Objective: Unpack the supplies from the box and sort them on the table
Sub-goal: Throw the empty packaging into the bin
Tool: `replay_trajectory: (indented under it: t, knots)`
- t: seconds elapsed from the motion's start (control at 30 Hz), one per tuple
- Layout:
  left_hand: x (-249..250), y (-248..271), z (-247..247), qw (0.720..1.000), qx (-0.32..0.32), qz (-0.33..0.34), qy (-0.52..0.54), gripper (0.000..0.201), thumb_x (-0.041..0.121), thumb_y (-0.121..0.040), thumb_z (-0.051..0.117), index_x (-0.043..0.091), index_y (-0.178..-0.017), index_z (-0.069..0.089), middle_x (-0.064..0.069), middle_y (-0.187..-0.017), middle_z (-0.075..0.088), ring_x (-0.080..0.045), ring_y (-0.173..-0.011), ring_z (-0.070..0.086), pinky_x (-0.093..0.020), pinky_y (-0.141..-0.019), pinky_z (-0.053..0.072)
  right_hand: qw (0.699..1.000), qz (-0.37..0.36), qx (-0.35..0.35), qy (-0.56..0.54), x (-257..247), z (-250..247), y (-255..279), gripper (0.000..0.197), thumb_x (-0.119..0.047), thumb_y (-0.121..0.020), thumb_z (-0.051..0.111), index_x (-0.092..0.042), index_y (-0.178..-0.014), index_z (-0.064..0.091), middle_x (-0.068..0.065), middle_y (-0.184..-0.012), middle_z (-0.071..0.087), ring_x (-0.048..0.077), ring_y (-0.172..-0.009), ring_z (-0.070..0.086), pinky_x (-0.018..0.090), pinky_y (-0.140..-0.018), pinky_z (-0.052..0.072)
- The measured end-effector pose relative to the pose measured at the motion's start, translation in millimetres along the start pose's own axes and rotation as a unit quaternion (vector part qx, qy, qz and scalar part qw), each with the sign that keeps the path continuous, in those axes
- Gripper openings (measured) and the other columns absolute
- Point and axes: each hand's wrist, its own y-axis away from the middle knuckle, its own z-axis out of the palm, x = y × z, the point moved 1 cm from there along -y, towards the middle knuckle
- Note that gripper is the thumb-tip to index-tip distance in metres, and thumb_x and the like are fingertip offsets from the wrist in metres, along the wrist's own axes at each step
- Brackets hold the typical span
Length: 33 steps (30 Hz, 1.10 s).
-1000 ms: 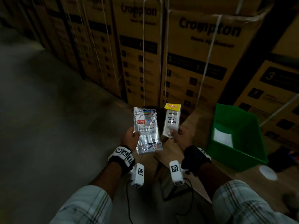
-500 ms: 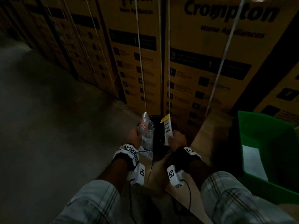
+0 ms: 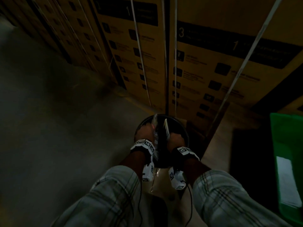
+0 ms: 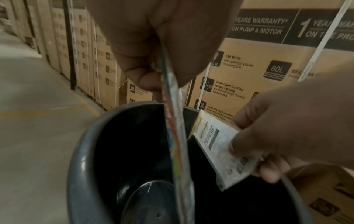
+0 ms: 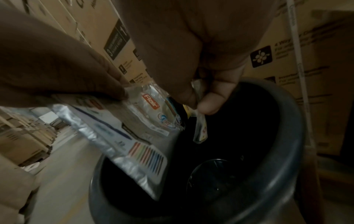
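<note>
My left hand (image 4: 162,80) pinches a clear silvery pen pack (image 5: 134,136) with a red "Flair" label, seen edge-on in the left wrist view (image 4: 176,144). My right hand (image 5: 199,103) pinches a small clear packet (image 4: 216,144) with a yellow header card. Both packs hang upright and close together just above the mouth of a round dark grey bin (image 3: 184,128). In the head view the left hand (image 3: 145,133) and the right hand (image 3: 176,139) sit side by side over the bin (image 4: 80,159). Only a dark disc shows at its bottom.
A wall of strapped cardboard appliance cartons (image 3: 205,63) stands right behind the bin. A green plastic crate (image 3: 285,145) with a white paper in it sits at the right on a brown surface. Bare grey floor (image 3: 49,128) stretches to the left.
Both hands have come down and together, turning the two packs from face-on to edge-on over the bin. The head view has tilted down and closer.
</note>
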Motion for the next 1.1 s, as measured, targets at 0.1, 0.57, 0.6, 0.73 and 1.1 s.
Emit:
replay_trajectory:
  t: [0.1, 0.57, 0.6, 0.73, 1.1]
  knots:
    - [3.4, -5.0, -3.4, 1.000, -0.021, -0.005, 0.012, 0.039, 0.017, -0.097, 0.045, 0.009, -0.135, 0.047, -0.019, -0.127, 0.057, -0.035, -0.114, 0.058, -0.045, -0.099, 0.047, 1.000, -0.002, -0.007, -0.002, 2.3, 2.0, -4.1, 0.032, -0.024, -0.090, 0.048, -0.004, -0.112, 0.061, 0.021, -0.119, 0.062, 0.038, -0.111, 0.059, 0.043, -0.091, 0.050]
    - [11.9, 57.0, 17.0, 0.996, -0.052, 0.068, -0.020, 0.046, 0.021, -0.096, 0.044, 0.007, -0.139, 0.037, -0.019, -0.128, 0.057, -0.038, -0.109, 0.060, -0.046, -0.090, 0.052, 0.996, -0.071, 0.044, -0.007, 17.0, -8.7, 45.7, 0.041, -0.031, -0.090, 0.051, -0.007, -0.124, 0.052, 0.020, -0.125, 0.057, 0.037, -0.114, 0.056, 0.044, -0.093, 0.050]
    - [13.7, 64.0, 14.7, 0.995, -0.051, 0.079, -0.017, 0.044, 0.020, -0.094, 0.046, 0.006, -0.136, 0.041, -0.019, -0.127, 0.057, -0.038, -0.109, 0.061, -0.045, -0.090, 0.053, 0.995, -0.077, 0.057, -0.008, 19.4, -13.8, 57.2, 0.040, -0.029, -0.090, 0.053, -0.008, -0.123, 0.052, 0.019, -0.125, 0.056, 0.037, -0.113, 0.056, 0.044, -0.092, 0.050]
    - [26.8, 99.9, 3.8, 0.986, -0.054, 0.159, -0.014, 0.031, 0.022, -0.088, 0.051, 0.009, -0.115, 0.057, -0.014, -0.117, 0.063, -0.033, -0.108, 0.061, -0.041, -0.089, 0.052, 0.988, -0.107, 0.115, -0.006, 43.6, -26.9, 116.4, 0.033, -0.023, -0.089, 0.053, -0.010, -0.120, 0.053, 0.016, -0.121, 0.057, 0.035, -0.110, 0.057, 0.042, -0.090, 0.051]
    - [93.6, 284.4, 63.3, 0.939, -0.057, 0.340, 0.001, 0.041, 0.027, -0.095, 0.045, 0.011, -0.134, 0.047, -0.012, -0.132, 0.055, -0.031, -0.121, 0.052, -0.040, -0.100, 0.044, 0.973, -0.061, 0.222, -0.017, 178.4, -0.4, 334.5, 0.040, -0.030, -0.092, 0.053, -0.016, -0.130, 0.052, 0.013, -0.129, 0.056, 0.035, -0.113, 0.056, 0.042, -0.092, 0.048]
